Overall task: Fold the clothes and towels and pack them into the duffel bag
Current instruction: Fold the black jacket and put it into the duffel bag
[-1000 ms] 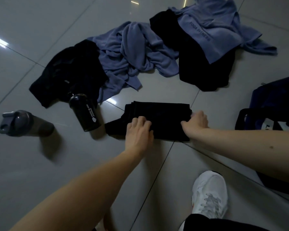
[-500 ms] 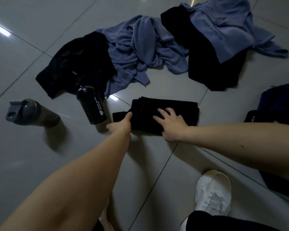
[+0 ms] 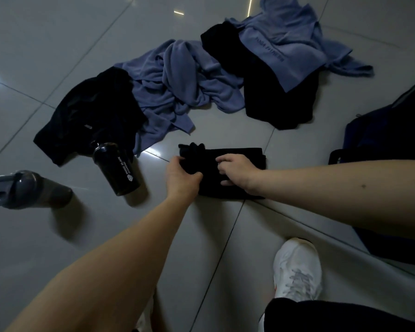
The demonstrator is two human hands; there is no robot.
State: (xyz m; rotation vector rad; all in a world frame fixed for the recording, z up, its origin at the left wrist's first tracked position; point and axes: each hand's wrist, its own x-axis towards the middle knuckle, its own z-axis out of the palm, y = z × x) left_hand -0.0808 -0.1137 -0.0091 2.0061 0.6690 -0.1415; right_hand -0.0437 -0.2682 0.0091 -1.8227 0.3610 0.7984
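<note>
Both our bare forearms reach forward and down, the left rising from the lower left, the right coming in from the right edge. Our left hand [image 3: 181, 174] has its fingers curled and its thumb closed over the bunched left end of the folded black cloth [image 3: 240, 153], gripping it. Our right hand [image 3: 237, 172] lies palm down on the same cloth, just beside the left, fingers bent, thumb spread toward us. Whether those fingers pinch the fabric we cannot tell.
</note>
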